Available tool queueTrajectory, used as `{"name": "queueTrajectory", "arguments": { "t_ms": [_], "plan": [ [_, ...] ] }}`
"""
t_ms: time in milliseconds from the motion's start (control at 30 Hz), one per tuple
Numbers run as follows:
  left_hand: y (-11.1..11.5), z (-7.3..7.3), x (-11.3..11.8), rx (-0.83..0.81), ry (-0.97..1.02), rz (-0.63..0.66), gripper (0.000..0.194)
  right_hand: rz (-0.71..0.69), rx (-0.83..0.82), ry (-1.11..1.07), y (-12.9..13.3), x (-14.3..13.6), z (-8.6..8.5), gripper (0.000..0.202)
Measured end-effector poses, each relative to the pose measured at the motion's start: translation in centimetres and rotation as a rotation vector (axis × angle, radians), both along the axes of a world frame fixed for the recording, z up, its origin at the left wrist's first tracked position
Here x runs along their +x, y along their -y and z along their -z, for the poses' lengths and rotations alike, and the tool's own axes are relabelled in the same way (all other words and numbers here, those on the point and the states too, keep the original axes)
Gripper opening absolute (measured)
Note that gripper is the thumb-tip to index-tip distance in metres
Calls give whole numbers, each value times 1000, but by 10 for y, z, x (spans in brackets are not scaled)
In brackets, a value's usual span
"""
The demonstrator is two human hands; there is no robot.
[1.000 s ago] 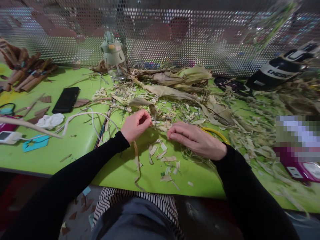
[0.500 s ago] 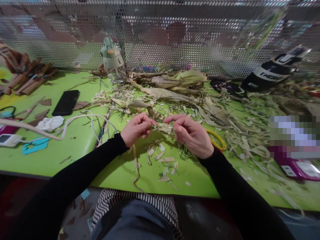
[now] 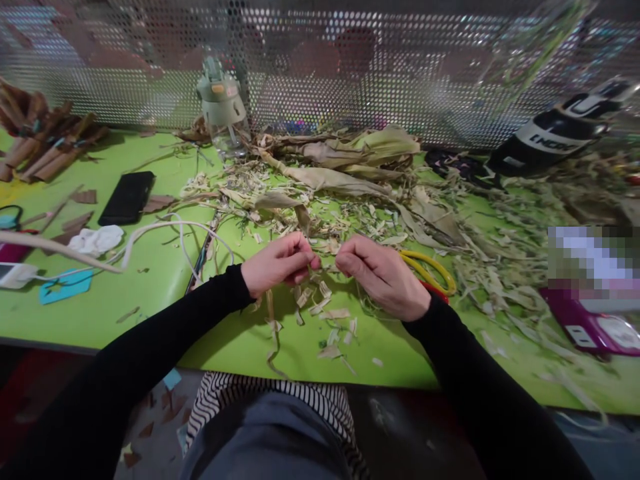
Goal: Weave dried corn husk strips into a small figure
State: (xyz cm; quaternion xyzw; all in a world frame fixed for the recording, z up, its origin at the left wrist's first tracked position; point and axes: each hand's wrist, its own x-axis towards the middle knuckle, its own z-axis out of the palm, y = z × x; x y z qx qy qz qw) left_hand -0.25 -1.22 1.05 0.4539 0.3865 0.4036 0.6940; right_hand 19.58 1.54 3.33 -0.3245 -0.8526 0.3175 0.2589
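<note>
Both hands are raised a little above the green table point(image 3: 165, 273), close together with a narrow gap between them. My left hand point(image 3: 284, 262) is closed in a pinch; what it grips is too small to make out. Facing it, my right hand point(image 3: 383, 275) has its fingers curled and pressed together, and its fingertips hide anything they hold. Pale cut scraps point(image 3: 335, 313) lie below the hands. Behind them are dried husk leaves point(image 3: 340, 180). Yellow-handled scissors point(image 3: 434, 268) rest beside my right hand, partly hidden by it.
A clear bottle point(image 3: 223, 113) and a black bottle point(image 3: 545, 140) stand at the back by a perforated metal screen point(image 3: 310, 80). At left are a black phone point(image 3: 127, 198), white cables, a crumpled tissue point(image 3: 96, 240) and brown bundles point(image 3: 43, 143). A purple device point(image 3: 590, 323) is at right.
The right index finger, stretched out before, has curled in to the other fingers. Both hands sit slightly lower in the view. The camera view has shifted a little.
</note>
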Motion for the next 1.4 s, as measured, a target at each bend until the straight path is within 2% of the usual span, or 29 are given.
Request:
{"name": "queueTrajectory", "arguments": {
  "t_ms": [133, 233, 300, 367, 433, 633, 767, 867, 967, 1100, 1133, 1167, 1233, 1267, 1300, 1333, 1400],
  "plan": [
    [-6, 3, -5, 32, 71, -156, 14, 59, -3, -227, -1, -3, 11, 29],
    [-8, 3, -5, 34, 17, -219, 20, 141, 142, -338, 0, -8, 19, 23],
    [-6, 3, -2, 10, -20, -168, 23, 113, 309, -254, 2, -11, 22, 22],
    [-3, 5, 3, -45, 60, -127, 33, 42, 470, -139, 2, -12, 23, 21],
    [-1, 6, 5, -77, 162, -144, 40, -21, 575, -53, 2, -12, 21, 20],
    [-5, 12, 4, -124, 259, -163, 31, -198, 781, 111, -1, -9, 16, 20],
    [-6, 14, 6, -76, 227, -209, 33, -174, 916, 276, -2, -8, 20, 21],
    [-4, 12, 8, -74, 200, -181, 35, -143, 984, 400, 4, -9, 26, 18],
    [-3, 12, 10, -55, 141, -197, 32, -157, 953, 458, 17, -8, 28, 15],
    [-6, 14, 10, -41, 144, -300, 29, -201, 814, 337, 34, 12, 25, 18],
    [-7, 14, 8, -50, 163, -333, 29, -136, 780, 323, 35, 22, 23, 19],
    [-9, 14, 7, -62, 184, -368, 29, 10, 751, 331, 34, 34, 22, 18],
    [-10, 13, 4, -96, 230, -418, 27, 317, 642, 456, 26, 60, 18, 22],
    [-10, 12, 3, -107, 254, -422, 26, 416, 552, 567, 20, 72, 16, 24],
    [-10, 11, 3, -113, 277, -416, 25, 456, 458, 686, 14, 83, 14, 25],
    [-9, 10, 3, -112, 297, -401, 24, 422, 340, 786, 8, 92, 12, 26],
    [-6, 8, 4, -97, 324, -365, 23, 389, 202, 856, -1, 102, 9, 31]
  ]
}}
